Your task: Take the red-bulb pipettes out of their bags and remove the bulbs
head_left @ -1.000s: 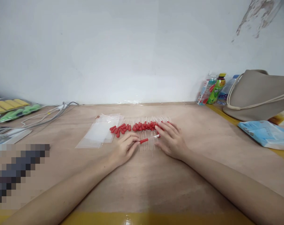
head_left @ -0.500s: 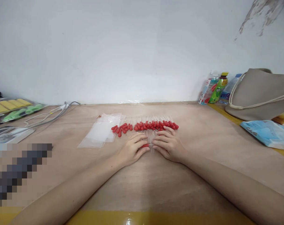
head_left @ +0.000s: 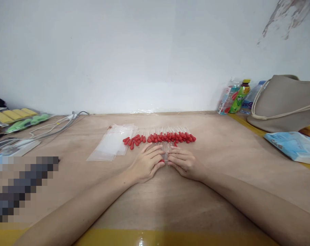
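Observation:
Between my two hands lies a group of clear droppers, thin tubes with red rubber bulbs showing at their edges. My left hand closes on the left side of this group, its fingers curled over the tubes and thumb at the near edge. From the right, my right hand presses on the other side with its fingers together. Just beyond the hands runs a row of droppers with red bulbs, their tubes pointing away. A looser cluster of red bulbs continues to the left. My fingers hide part of the held droppers.
Clear plastic bags lie left of the droppers. Cables and a power strip are farther left. At right stand bottles, a grey bag and a blue-white packet. A wall bounds the back.
My right hand's upper fingers have drawn down from the row of red bulbs and closed together beside the held droppers. My left hand stays nearly in place.

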`<act>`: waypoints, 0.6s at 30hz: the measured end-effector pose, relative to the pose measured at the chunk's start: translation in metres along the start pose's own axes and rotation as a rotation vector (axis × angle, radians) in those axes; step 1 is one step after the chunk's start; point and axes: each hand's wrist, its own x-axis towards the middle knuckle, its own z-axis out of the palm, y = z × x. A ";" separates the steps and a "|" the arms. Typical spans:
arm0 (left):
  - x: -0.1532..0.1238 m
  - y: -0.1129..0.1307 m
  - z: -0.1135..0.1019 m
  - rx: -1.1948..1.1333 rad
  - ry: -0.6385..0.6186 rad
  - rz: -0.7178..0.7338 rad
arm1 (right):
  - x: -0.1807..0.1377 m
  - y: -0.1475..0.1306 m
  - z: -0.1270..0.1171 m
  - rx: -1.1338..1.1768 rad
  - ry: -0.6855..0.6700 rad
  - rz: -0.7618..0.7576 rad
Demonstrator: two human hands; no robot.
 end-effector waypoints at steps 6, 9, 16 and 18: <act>-0.001 0.000 -0.002 -0.005 -0.033 0.021 | 0.002 -0.003 -0.007 -0.047 -0.014 -0.052; -0.001 0.002 -0.004 -0.023 -0.051 0.030 | 0.003 -0.004 -0.010 -0.093 -0.027 -0.075; -0.001 0.004 -0.008 -0.058 -0.099 0.031 | 0.000 -0.006 -0.015 -0.150 -0.041 -0.147; -0.002 0.004 -0.009 -0.069 -0.107 0.032 | 0.000 -0.006 -0.017 -0.171 -0.054 -0.157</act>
